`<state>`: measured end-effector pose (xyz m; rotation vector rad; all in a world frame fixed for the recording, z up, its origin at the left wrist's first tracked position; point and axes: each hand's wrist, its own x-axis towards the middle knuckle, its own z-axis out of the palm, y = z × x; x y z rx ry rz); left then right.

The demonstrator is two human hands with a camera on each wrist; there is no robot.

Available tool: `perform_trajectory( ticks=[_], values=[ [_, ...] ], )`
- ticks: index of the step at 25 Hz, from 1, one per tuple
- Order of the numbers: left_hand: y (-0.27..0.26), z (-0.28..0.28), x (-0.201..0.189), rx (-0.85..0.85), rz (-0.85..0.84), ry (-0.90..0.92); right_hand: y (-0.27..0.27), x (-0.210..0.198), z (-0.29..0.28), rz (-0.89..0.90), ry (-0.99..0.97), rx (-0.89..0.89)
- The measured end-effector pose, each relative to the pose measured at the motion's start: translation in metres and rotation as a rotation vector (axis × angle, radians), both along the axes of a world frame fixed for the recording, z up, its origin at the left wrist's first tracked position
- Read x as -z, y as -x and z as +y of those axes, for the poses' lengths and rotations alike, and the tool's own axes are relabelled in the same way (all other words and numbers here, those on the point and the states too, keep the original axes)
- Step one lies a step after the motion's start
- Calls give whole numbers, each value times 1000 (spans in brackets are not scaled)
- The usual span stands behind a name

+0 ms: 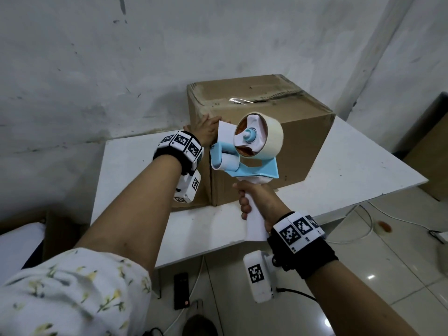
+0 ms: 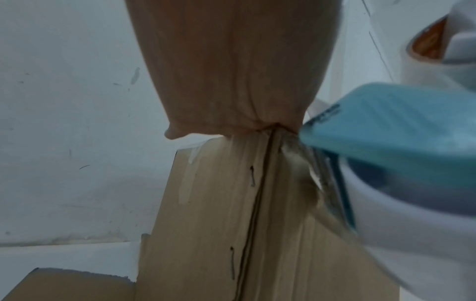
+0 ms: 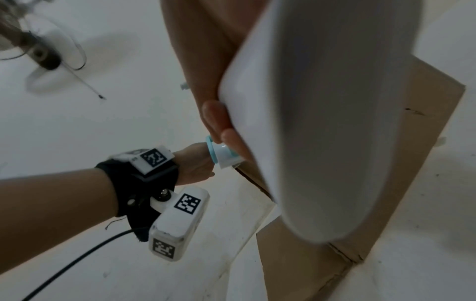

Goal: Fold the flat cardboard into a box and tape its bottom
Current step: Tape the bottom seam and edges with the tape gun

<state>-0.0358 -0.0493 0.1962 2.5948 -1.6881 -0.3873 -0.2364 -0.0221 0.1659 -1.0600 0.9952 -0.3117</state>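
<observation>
A brown cardboard box stands folded on the white table, its closed flaps on top with a glint of clear tape on the seam. My left hand presses flat against the box's near-left upper corner; the left wrist view shows the palm on the stapled corner of the box. My right hand grips the white handle of a blue-and-white tape dispenser, whose head sits close to the left hand at that corner. The handle fills the right wrist view.
The wall rises close behind the table. Another cardboard piece leans at the right, and a brown one lies low on the left. Cables and a black device lie on the tiled floor under the table's front edge.
</observation>
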Motion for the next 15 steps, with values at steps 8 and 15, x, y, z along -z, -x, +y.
perform_trajectory(
  ticks=[8, 15],
  values=[
    [16, 6, -6, -54, 47, 84, -9, 3, 7, -17, 113, 36],
    [-11, -5, 11, 62, 99, 119, 22, 85, 38, 93, -96, 111]
  ],
)
